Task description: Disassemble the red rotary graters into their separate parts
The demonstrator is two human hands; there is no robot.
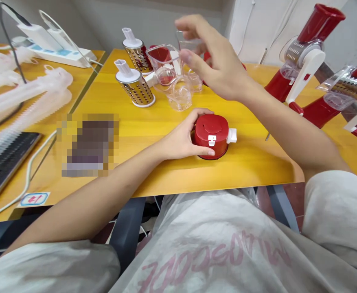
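My left hand (186, 138) is wrapped around a red plastic grater base (212, 128) that sits on the yellow table. A white knob (232, 135) sticks out of its right side, and a small white clip (212, 140) is on its front. My right hand (215, 61) is raised over the back of the table, slightly blurred, thumb and fingers apart. Behind its fingers shows the edge of a clear plastic piece (181, 37); whether they touch it I cannot tell. Just left of and below that hand stands a clear plastic hopper (166, 67) among other clear parts (180, 95).
Two metal grater drums (138, 91) with white stems stand at the back left. Assembled red rotary graters (303, 57) stand at the right. A pixelated dark object (91, 142) lies left. Farther left are a power strip (65, 53), cables and plastic-wrapped parts (40, 87).
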